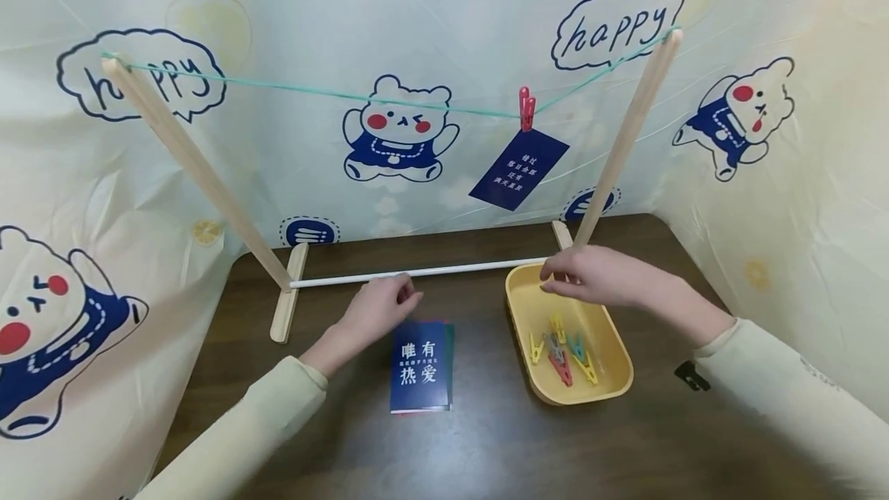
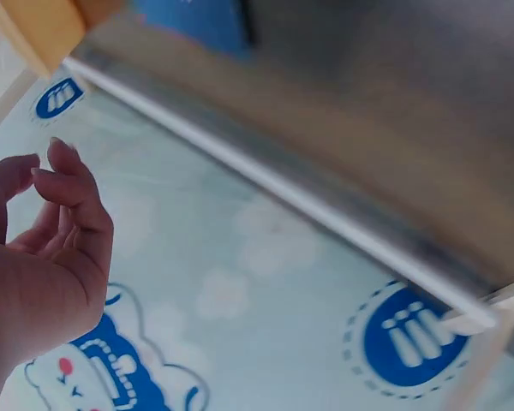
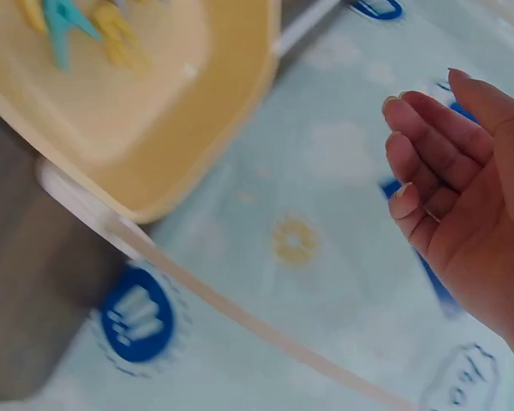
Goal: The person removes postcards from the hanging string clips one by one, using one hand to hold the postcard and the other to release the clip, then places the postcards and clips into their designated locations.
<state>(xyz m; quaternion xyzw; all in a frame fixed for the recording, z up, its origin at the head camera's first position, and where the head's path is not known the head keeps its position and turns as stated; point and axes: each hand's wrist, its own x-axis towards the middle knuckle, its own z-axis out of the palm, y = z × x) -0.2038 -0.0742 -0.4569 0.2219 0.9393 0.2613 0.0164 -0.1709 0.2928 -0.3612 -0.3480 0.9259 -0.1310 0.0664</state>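
My left hand (image 1: 378,305) hovers over the table just behind a stack of cards (image 1: 420,367), its fingers loosely curled around nothing. The top card is dark blue with white writing. Over the far end of a yellow tray (image 1: 618,365) is my right hand (image 1: 597,276), and the right wrist view shows its relaxed fingers (image 3: 428,163) holding nothing. Several small clothespins (image 1: 559,361) in yellow, red, grey and teal lie in the tray. A red clothespin (image 1: 527,108) holds a blue card (image 1: 519,169) by its corner on a sagging green string (image 1: 305,88).
Two wooden posts (image 1: 201,164) carry the string, one on each side. A white rod (image 1: 451,268) joins their feet along the back of the brown table (image 1: 312,423). A printed curtain (image 1: 292,145) surrounds the back and sides. A small black object (image 1: 692,376) lies right of the tray.
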